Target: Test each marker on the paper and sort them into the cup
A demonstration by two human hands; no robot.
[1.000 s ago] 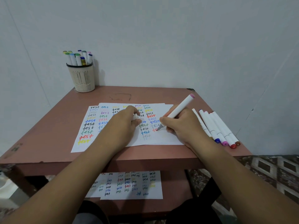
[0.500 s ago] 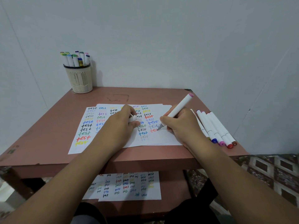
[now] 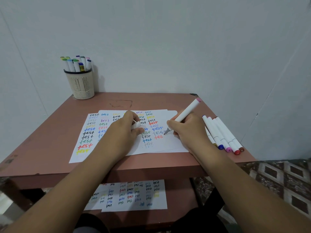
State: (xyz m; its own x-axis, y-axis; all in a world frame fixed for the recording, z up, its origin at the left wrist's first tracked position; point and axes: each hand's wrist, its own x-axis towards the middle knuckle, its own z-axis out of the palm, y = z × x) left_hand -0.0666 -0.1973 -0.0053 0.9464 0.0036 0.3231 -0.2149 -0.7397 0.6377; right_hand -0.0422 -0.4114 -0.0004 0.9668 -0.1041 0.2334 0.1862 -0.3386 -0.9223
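Observation:
White paper covered with coloured "test" words lies in the middle of the brown table. My right hand grips a white marker with a pink end cap, its tip touching the paper beside a red "tes". My left hand rests on the paper and holds a small white marker cap. Several white markers lie side by side at the right of the paper. A beige mesh cup at the back left corner holds several markers.
A grey wall stands close behind and to the right of the table. On a lower shelf lies another written sheet. Patterned floor tiles show at the right.
The marker tip has shifted slightly right along the red word as it is written. My left hand stays in place on the paper. The camera view has tilted a little.

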